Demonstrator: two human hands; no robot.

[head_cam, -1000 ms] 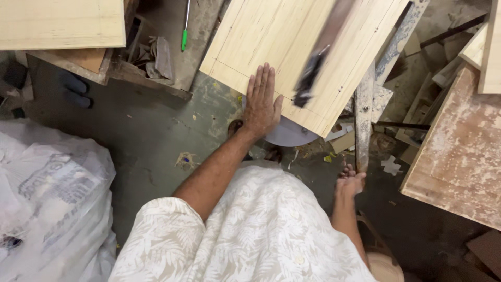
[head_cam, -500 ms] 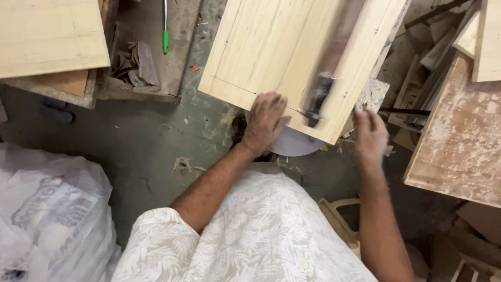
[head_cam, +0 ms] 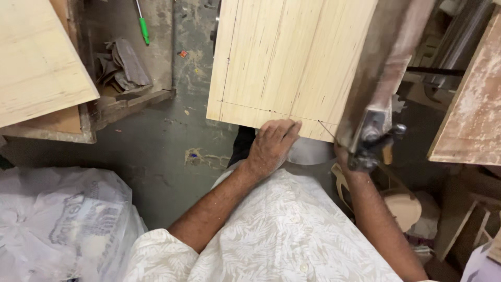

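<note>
While the left hand [head_cam: 271,146] presses flat, fingers closed, on the near edge of the board [head_cam: 292,57] under the saw arm [head_cam: 386,68], keep clear of the blade. Right hand [head_cam: 342,156] mostly hidden; grip cannot be told. Risk: slipping board, wandering off the pencil line [head_cam: 261,109].

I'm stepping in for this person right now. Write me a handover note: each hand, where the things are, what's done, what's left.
Left hand: flat on the near edge of the pale wooden board, fingers over the pencilled line that runs along that edge.
Right hand: at the board's near right corner, mostly hidden behind the band saw guide; its grip cannot be seen.
The board lies on the saw table, its marked corner close to the guide.
Done: lines marked on the board, board brought up to the saw.
Left: no cut shows along the line yet.
</note>
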